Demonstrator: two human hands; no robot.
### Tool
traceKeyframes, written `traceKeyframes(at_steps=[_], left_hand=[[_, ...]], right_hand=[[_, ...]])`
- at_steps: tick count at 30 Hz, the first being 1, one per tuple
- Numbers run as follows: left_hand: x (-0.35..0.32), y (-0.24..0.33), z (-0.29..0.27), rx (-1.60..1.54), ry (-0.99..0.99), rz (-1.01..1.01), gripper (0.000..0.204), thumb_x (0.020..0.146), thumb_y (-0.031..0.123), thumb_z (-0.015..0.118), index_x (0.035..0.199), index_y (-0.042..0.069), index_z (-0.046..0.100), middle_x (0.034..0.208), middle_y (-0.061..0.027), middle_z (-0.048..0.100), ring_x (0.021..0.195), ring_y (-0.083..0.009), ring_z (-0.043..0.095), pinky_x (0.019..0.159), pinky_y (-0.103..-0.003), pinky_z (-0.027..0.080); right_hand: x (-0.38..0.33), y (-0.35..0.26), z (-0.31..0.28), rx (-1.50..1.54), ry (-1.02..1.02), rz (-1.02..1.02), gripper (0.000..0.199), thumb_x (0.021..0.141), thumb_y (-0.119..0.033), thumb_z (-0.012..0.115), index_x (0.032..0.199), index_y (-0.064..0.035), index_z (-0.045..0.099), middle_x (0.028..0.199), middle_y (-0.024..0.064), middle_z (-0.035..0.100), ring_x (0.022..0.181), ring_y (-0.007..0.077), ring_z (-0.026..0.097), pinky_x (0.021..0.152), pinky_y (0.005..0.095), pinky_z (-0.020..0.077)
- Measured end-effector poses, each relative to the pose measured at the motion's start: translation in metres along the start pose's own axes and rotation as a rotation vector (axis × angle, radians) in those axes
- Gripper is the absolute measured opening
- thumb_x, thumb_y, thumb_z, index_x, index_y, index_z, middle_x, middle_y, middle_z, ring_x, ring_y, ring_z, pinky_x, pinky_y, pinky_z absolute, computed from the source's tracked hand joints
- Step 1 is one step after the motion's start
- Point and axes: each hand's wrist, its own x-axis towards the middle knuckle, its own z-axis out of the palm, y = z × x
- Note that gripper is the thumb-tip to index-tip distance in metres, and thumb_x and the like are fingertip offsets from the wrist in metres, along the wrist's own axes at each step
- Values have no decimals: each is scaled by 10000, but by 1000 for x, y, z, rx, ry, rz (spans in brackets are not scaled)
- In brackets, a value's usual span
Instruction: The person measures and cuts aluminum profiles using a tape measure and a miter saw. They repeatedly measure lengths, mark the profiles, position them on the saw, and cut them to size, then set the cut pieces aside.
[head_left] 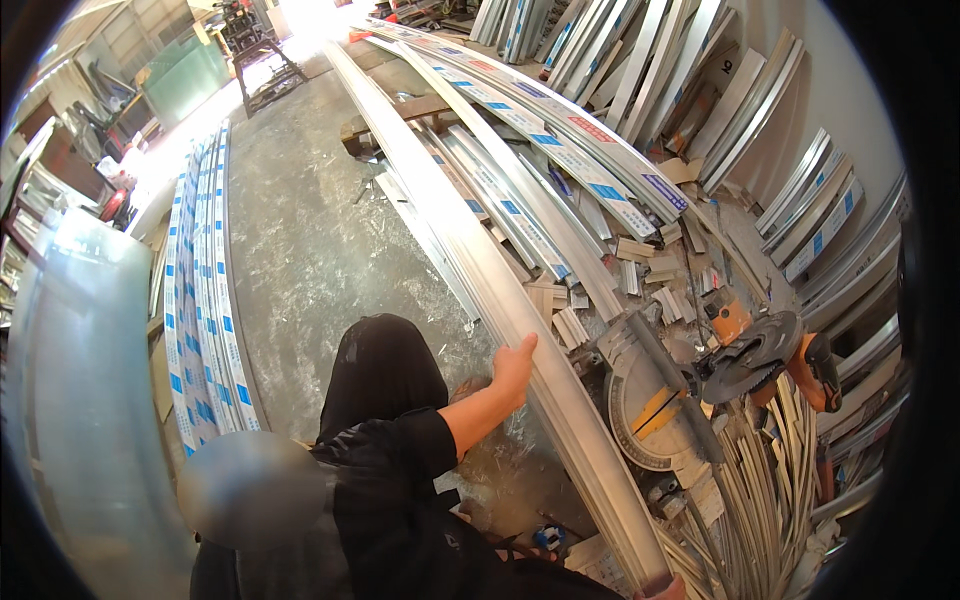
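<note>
A long, pale metal profile [455, 230] runs from the far doorway down to the bottom edge, with ridges along its length. My left hand [515, 368] is closed around its left edge, thumb on top. At the near end, my right hand [668, 590] grips the same profile; only a small part of it shows at the lower edge. Right beside the profile stands a mitre saw [640, 405] with a round scaled base. Its orange and black head carries a toothed circular blade [748, 365], which lies apart from the profile.
More long profiles [500, 95] with printed film lie to the right, with offcuts [655, 265] scattered near the saw. Profiles lean against the right wall [800, 150]. Thin strips [760, 480] are piled below the saw. Wrapped profiles [203, 290] and glass sheets [90, 400] stand left.
</note>
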Motion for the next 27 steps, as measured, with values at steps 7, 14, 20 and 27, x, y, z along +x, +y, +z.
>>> traceKeyframes(at_steps=[7, 14, 20, 27], left_hand=[[83, 63, 65, -76, -2, 96, 755, 892, 398, 733, 1363, -112, 435, 1273, -246, 574, 1140, -324, 574, 928, -491, 476], [221, 45, 75, 86, -77, -61, 644, 887, 402, 752, 1273, -76, 559, 1251, -232, 603, 1090, -331, 591, 875, -540, 497], [163, -15, 62, 720, -294, 523, 361, 925, 314, 645, 977, -37, 709, 820, -90, 688, 768, -211, 603, 743, -360, 485], [71, -65, 97, 1570, -1067, 1193, 527, 817, 396, 759, 1173, 15, 683, 1077, -182, 716, 1042, -376, 655, 942, -442, 506]], right_hand=[[101, -65, -66, -29, -100, 6, 707, 828, -347, 801, 1405, -35, 536, 1363, 192, 591, 1236, 373, 561, 1052, 526, 446], [181, -92, -25, 349, 190, -214, 453, 728, -186, 720, 1117, 7, 594, 987, 248, 634, 970, 479, 588, 854, 563, 455], [218, -76, 9, 161, 201, -200, 627, 681, -201, 792, 1242, -18, 577, 1114, 210, 636, 1071, 414, 584, 963, 487, 444], [263, -113, 22, 227, -21, -124, 771, 660, -236, 849, 1317, 17, 536, 1261, 231, 603, 1192, 398, 555, 1042, 468, 421]])
